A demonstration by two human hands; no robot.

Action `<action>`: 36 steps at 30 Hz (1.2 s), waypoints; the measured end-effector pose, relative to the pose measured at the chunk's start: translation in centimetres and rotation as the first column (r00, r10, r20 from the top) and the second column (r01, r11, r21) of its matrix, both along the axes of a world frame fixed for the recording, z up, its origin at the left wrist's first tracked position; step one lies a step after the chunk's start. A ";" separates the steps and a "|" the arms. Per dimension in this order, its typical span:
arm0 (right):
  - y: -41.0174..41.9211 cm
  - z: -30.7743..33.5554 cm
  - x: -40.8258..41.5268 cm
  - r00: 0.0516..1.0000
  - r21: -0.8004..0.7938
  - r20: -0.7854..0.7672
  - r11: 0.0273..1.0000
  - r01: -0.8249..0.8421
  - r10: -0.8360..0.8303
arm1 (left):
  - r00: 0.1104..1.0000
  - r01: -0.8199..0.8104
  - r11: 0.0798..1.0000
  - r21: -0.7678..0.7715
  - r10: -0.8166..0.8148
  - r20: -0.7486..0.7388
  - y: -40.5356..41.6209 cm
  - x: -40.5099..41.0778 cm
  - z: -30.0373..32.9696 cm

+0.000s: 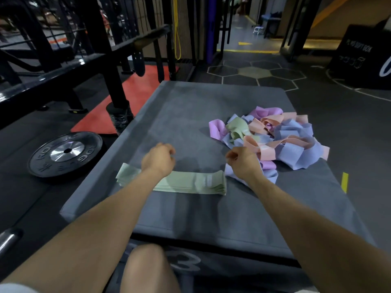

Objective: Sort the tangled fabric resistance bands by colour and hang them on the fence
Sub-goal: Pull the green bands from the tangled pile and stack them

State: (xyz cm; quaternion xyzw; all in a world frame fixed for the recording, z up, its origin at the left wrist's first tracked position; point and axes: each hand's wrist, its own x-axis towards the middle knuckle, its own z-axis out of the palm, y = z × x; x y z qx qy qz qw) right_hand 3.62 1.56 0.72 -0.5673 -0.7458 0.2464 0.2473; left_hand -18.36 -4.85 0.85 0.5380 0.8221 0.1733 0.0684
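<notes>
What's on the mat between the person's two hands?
Nothing: in the head view, only bare grey mat shows between the left hand and right hand. The stack of green bands lies nearer, under the wrists.

Grey padded mat (190, 115) — green band stack (186, 183), tangled band heap (285, 136).

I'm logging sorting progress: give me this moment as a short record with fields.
surface: grey mat
sorted: green stack, flat, near edge
unsorted: tangled pile of purple, peach, blue and green bands, on the right
left hand: curled, empty, above the stack
right hand: curled, beside the pile
hung on fence: none seen
</notes>
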 end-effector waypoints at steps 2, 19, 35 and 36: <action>1.5 0.6 1.4 1.000 0.029 0.004 0.999 0.017 -0.017 | 0.998 0.050 0.998 0.024 -0.051 0.026 1.9 2.0 0.8; 14.3 0.5 7.0 0.986 -0.044 0.142 0.995 0.094 -0.087 | 0.870 0.494 0.865 0.086 -0.489 -0.071 18.9 14.2 -1.0; 15.1 -1.6 7.4 0.988 -0.051 0.132 0.995 0.088 -0.081 | 0.886 0.407 0.911 0.070 -0.375 -0.272 20.6 14.1 -2.5; 15.0 -1.4 7.4 0.989 -0.054 0.125 0.995 0.088 -0.080 | 0.901 0.394 0.914 0.096 -0.364 -0.235 20.7 14.0 -2.5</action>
